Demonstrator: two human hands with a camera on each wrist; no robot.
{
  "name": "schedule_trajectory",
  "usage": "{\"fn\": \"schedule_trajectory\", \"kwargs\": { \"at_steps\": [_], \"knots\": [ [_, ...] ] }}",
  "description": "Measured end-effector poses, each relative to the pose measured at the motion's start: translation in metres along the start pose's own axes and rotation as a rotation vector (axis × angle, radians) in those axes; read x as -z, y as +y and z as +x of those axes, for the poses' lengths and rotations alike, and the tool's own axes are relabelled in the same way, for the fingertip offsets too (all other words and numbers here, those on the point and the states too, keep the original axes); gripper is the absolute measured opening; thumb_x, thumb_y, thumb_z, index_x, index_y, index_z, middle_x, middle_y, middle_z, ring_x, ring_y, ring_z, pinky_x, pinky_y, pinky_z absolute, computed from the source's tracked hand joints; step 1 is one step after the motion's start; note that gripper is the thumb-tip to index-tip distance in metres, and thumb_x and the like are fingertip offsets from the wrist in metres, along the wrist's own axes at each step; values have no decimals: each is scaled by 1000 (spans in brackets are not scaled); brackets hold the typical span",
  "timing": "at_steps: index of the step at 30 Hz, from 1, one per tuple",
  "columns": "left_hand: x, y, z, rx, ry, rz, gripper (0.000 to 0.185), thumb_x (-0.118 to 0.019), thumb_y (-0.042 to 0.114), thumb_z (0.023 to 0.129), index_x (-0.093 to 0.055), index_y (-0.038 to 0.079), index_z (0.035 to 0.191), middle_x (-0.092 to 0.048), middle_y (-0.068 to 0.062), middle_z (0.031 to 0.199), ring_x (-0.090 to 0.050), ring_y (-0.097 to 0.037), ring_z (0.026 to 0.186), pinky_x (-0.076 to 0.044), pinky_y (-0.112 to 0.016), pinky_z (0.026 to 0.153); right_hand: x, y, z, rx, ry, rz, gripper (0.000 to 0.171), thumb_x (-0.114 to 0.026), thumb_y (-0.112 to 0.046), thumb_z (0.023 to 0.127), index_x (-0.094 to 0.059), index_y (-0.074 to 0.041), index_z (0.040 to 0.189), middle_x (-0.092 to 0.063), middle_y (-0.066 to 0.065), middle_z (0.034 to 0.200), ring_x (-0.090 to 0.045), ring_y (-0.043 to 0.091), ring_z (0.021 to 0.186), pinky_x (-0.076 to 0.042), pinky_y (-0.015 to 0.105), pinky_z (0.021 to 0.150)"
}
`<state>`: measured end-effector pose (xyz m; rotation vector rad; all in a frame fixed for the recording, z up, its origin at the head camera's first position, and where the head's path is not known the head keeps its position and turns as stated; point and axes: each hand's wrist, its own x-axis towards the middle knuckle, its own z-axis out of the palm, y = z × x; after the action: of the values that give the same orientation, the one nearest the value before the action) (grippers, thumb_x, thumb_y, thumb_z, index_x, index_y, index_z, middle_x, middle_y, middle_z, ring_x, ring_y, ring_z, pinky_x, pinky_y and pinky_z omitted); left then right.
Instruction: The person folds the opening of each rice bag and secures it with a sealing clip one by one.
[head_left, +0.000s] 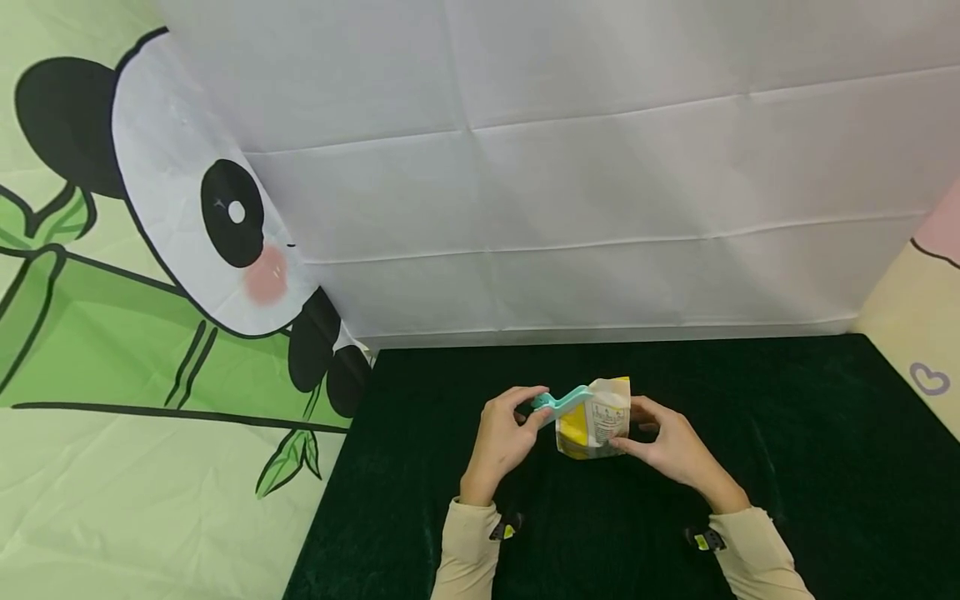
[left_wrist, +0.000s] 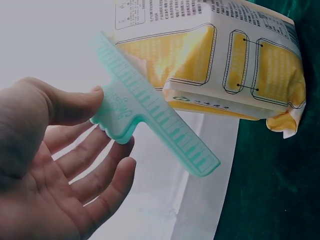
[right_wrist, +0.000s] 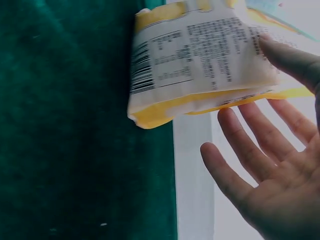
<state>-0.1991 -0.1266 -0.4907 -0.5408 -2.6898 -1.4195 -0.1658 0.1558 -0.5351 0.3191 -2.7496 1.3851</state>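
Observation:
My left hand (head_left: 504,435) pinches a mint-green sealing clip (left_wrist: 150,107) by its scalloped handle, between the thumb and fingers. The clip's long ridged bar slants beside a yellow and white food bag (head_left: 606,421), overlapping its edge in the head view. My right hand (head_left: 672,442) grips the bag from the right, thumb on the printed face and fingers behind. Barcode and small print show on the bag (right_wrist: 200,60) in the right wrist view. The bag's contents are hidden.
A dark green cloth covers the table (head_left: 600,533). Behind it hangs a white creased curtain (head_left: 600,192). A panda-printed sheet (head_left: 187,375) hangs on the left, and a cream sheet (head_left: 911,333) on the right. Each wrist wears a small dark camera (head_left: 507,527).

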Motion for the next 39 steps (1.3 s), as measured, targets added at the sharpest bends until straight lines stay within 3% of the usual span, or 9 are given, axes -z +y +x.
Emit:
{"fn": "schedule_trajectory", "kwargs": {
  "at_steps": [6,11,20,39],
  "knots": [
    [-2,0,0,2,7,3,32,-71,23,104,-71,17,136,-73,-3,127,-66,-19,107,-58,-31,90,-10,14,-2,-36,-14,25,60,-82,-27,94,-56,-9,145,-64,20,141,-66,38,123,-53,62,106],
    [-6,-1,1,-7,36,-2,26,-71,22,104,-75,17,129,-72,-3,127,-67,-22,107,-59,-31,93,-17,20,-4,-53,-2,43,57,-79,-25,96,-55,-9,146,-62,21,142,-66,38,123,-55,60,104],
    [-10,1,0,-30,95,-5,22,-71,15,103,-77,10,124,-72,-3,121,-66,-17,99,-58,-28,87,-24,22,-5,-77,40,65,58,-80,-26,96,-55,-13,147,-65,18,139,-66,37,123,-54,60,105],
    [-19,1,0,-59,160,-2,19,-71,13,103,-79,12,120,-72,-4,117,-58,-13,86,-51,-23,76,-29,25,-8,-72,67,79,60,-80,-21,95,-54,-13,148,-63,20,144,-65,38,125,-55,61,104]
  ]
}}
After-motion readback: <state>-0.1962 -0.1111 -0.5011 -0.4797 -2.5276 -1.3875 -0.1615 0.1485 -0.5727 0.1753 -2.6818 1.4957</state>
